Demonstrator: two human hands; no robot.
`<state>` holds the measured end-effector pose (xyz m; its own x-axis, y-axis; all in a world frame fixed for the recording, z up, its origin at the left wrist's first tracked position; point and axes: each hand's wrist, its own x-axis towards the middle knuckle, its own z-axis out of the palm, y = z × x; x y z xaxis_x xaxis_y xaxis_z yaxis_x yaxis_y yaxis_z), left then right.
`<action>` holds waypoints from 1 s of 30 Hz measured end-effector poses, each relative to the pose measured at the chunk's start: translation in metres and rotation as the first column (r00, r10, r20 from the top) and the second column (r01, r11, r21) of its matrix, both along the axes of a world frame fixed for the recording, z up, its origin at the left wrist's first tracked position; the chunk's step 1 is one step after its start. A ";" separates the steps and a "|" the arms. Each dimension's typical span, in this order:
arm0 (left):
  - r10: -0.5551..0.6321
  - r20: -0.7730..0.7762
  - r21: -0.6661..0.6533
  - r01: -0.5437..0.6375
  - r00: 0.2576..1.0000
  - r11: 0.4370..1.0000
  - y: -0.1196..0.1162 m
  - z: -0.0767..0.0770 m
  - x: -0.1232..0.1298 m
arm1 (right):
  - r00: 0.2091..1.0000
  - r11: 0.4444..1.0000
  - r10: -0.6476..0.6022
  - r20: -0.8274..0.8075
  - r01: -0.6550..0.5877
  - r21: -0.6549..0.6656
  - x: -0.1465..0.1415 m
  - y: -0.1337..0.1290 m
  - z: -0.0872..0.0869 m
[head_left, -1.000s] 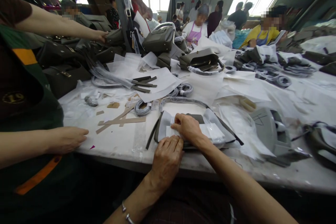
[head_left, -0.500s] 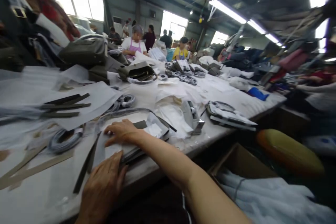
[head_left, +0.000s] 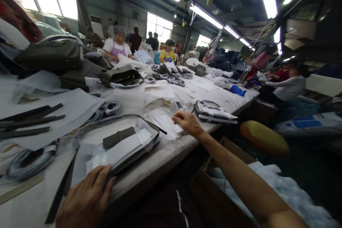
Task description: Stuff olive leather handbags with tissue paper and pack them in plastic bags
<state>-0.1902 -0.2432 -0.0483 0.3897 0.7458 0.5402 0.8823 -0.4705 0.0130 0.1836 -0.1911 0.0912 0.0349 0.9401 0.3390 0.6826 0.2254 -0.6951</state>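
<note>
My left hand (head_left: 87,194) lies with spread fingers on the near end of a dark flat bag (head_left: 133,153) partly covered in white paper. A dark olive strip piece (head_left: 119,138) rests on that bag. Farther right, my right hand (head_left: 187,123) is at the tape dispenser (head_left: 176,106), its fingers curled and hiding part of it. Whether those fingers hold anything is too small to tell. A second wrapped bag (head_left: 213,111) lies just beyond my right hand.
Coiled, wrapped handles (head_left: 30,164) and dark strips (head_left: 32,118) lie at the left. Olive bags (head_left: 50,53) are piled behind. Right of the table edge stand a cardboard box (head_left: 197,185) with pale wrapped material and a yellow stool (head_left: 263,138). Several people work farther back.
My right hand has left the papered bag and moved right to the tape dispenser. My left hand stays on the bag's near end. The view has turned right.
</note>
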 end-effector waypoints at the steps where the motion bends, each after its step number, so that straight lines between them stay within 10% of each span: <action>1: 0.018 -0.008 0.009 -0.018 1.000 1.000 -0.002 0.003 0.002 | 0.992 0.992 -0.124 0.012 0.124 -0.022 0.029 -0.005 0.001; 4: 0.059 -0.021 0.055 -0.058 0.998 0.997 -0.008 0.013 0.010 | 0.909 0.904 -0.415 0.045 0.418 -0.090 0.097 -0.012 -0.001; 8: 0.062 -0.034 0.091 -0.058 0.998 0.994 -0.010 0.018 0.013 | 0.888 0.866 -0.458 0.036 0.455 -0.206 0.132 -0.001 -0.014; 14: 0.070 -0.025 0.098 -0.067 0.997 0.993 -0.009 0.023 0.015 | 0.920 0.844 -0.366 -0.141 0.264 -0.466 0.115 0.035 -0.042; 19: 0.102 -0.009 0.147 -0.099 0.995 0.984 -0.012 0.028 0.022 | 0.883 0.871 -0.368 -0.290 0.218 -0.440 0.099 0.053 -0.049; 30: 0.065 -0.012 0.179 -0.062 0.998 0.982 -0.011 0.025 0.023 | 0.741 0.877 -0.475 -0.475 0.353 -0.326 0.090 -0.008 -0.072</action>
<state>-0.1673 -0.2547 -0.0236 0.3554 0.6617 0.6602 0.9098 -0.4070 -0.0818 0.2732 -0.1990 0.0189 0.5511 0.8332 -0.0462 0.1883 -0.1781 -0.9658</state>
